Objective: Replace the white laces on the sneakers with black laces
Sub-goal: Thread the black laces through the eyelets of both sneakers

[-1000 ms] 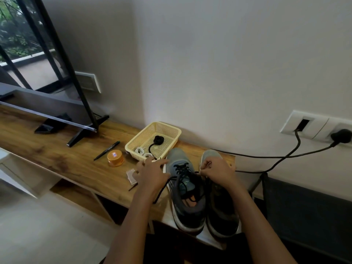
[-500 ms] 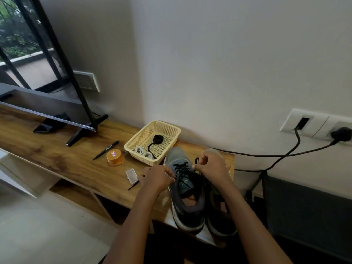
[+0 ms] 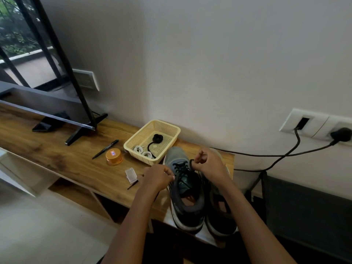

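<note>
Wooden table point(image 3: 57, 155) against a pale wall, with a pair of grey-and-black sneakers point(image 3: 187, 204) at its right front corner. Since a second ago the right hand point(image 3: 209, 164) has risen off the right sneaker and now pinches one end of the black lace point(image 3: 181, 167), drawing it up from the left sneaker's eyelets. The left hand point(image 3: 158, 177) curls at that sneaker's side; its hold cannot be told. Coiled white laces point(image 3: 142, 151) lie in the yellow plastic basket point(image 3: 131, 141), so relacing appears partway done.
</note>
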A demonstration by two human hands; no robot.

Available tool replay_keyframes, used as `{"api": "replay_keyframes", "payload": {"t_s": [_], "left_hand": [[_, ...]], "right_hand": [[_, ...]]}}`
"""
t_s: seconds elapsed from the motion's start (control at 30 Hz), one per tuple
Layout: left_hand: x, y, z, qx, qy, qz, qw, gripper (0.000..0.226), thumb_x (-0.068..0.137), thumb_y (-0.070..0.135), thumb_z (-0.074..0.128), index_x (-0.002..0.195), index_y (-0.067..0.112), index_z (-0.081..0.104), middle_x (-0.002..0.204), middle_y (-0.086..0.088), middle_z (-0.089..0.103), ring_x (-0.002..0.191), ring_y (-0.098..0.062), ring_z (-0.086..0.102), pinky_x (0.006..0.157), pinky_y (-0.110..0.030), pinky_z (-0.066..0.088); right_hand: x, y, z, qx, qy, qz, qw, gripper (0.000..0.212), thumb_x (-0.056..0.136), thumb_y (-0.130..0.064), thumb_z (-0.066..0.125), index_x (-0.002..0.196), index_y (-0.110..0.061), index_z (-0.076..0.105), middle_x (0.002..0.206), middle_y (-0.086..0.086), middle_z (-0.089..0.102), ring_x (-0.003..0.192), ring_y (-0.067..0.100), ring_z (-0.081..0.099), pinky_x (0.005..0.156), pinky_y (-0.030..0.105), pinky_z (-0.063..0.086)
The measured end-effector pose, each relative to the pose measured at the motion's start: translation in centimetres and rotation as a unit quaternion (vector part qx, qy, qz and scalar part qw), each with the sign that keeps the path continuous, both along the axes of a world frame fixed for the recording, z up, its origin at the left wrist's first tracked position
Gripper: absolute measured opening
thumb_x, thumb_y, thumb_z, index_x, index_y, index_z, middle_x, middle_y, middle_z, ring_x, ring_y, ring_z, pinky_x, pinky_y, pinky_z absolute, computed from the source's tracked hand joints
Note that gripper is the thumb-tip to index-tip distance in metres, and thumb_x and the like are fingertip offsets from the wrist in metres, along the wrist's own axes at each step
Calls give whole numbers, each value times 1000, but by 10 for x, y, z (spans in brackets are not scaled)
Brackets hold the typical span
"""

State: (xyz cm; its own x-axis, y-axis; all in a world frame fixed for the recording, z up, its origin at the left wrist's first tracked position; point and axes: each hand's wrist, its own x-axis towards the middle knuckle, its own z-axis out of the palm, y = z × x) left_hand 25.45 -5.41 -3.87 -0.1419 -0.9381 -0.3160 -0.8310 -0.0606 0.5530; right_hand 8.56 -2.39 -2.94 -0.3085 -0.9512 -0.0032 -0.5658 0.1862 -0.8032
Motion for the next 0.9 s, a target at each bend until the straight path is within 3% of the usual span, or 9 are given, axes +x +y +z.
{"api": "replay_keyframes", "payload": {"t_s": [0.13, 0.3, 0.37, 0.43, 0.53, 0.67, 0.77, 0.83, 0.9], "left_hand": [[-2, 2, 2, -12, -20, 2, 1000, 27, 87, 36, 64, 62, 32, 57, 117, 5, 60, 124, -23, 41, 103, -42, 29], [5, -11, -16, 16, 16, 24, 999, 28, 77, 37, 74, 50, 39, 67, 91, 6, 69, 104, -24, 59, 97, -50, 43], [10, -21, -28, 27, 15, 68, 997, 21, 76, 34, 73, 56, 29, 69, 91, 3, 70, 102, -23, 60, 98, -52, 43], [16, -22, -24, 29, -16, 98, 995, 12, 79, 36, 67, 77, 26, 70, 105, -3, 67, 109, -28, 57, 97, -51, 43], [30, -22, -14, 23, -43, 124, 991, 28, 94, 30, 52, 110, 12, 66, 122, -10, 60, 117, -29, 53, 93, -33, 40], [47, -17, -2, -38, -102, 101, 989, 35, 101, 18, 36, 127, 1, 52, 138, -18, 45, 130, -31, 39, 107, -40, 28], [48, -18, -14, -44, -100, 103, 989, 28, 96, 17, 46, 120, 5, 54, 133, -16, 50, 124, -31, 44, 106, -42, 34], [38, -18, -13, -79, -45, 92, 992, 24, 89, 23, 58, 112, 24, 60, 127, -6, 55, 119, -25, 48, 100, -37, 37], [24, -18, -13, -92, -46, 17, 995, 13, 81, 37, 62, 83, 50, 59, 128, 7, 55, 126, -20, 43, 104, -40, 29]], "right_hand": [[5, 5, 4, 63, 191, 26, 979, 8, 78, -27, 68, 73, -24, 61, 91, -8, 56, 106, 20, 44, 96, 40, 25], [10, 6, 3, 90, 334, 32, 938, 11, 82, -27, 61, 87, -20, 67, 119, -2, 50, 121, 27, 34, 110, 52, 15], [11, 6, 3, 85, 364, 30, 927, 14, 83, -26, 59, 90, -18, 67, 120, -2, 51, 121, 27, 34, 110, 53, 14], [11, 7, 3, 83, 368, 27, 926, 15, 83, -27, 60, 92, -17, 67, 119, -3, 51, 121, 27, 34, 110, 52, 13], [9, 8, 3, 80, 364, 24, 928, 16, 81, -27, 61, 93, -18, 67, 119, -4, 51, 121, 26, 34, 109, 51, 14], [6, 7, 1, 81, 348, 16, 934, 12, 79, -28, 64, 90, -22, 62, 117, -6, 52, 124, 26, 34, 111, 51, 14], [7, 5, -1, 74, 333, 12, 940, 8, 77, -27, 66, 83, -22, 62, 115, -8, 54, 122, 24, 34, 110, 49, 15], [8, 4, -2, 76, 318, 10, 945, 10, 77, -26, 65, 84, -20, 67, 115, -9, 54, 122, 24, 34, 110, 49, 16], [9, 2, -2, 82, 310, 10, 947, 11, 78, -27, 64, 85, -20, 68, 115, -8, 55, 122, 25, 34, 111, 50, 16]]}}
